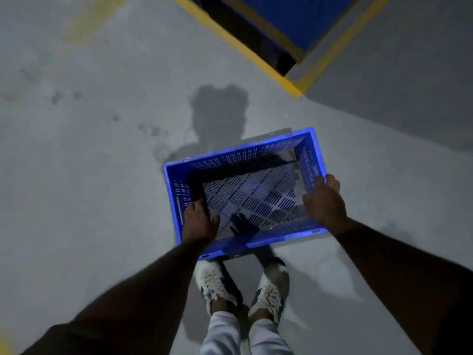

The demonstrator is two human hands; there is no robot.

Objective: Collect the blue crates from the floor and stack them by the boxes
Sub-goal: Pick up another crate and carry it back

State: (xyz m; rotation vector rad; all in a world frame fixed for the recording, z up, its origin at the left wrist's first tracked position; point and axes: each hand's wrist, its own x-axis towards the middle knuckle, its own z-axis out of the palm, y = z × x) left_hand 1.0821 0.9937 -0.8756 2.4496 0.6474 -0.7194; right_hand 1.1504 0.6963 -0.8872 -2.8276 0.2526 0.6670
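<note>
An empty blue slotted plastic crate (238, 156) is held in front of me above the grey floor, its open top facing up. My left hand (198, 221) grips the rim of its left short side, fingers curled inside. On the opposite short side my right hand (325, 199) clasps the rim. The crate hangs just ahead of my two feet. No other crates or boxes are in view.
Grey concrete floor (89, 149) lies all around. A yellow painted line (256, 52) frames a dark and blue area (294, 19) at the top right. My white shoes (217, 285) stand directly below the crate. My shadow falls on the floor ahead.
</note>
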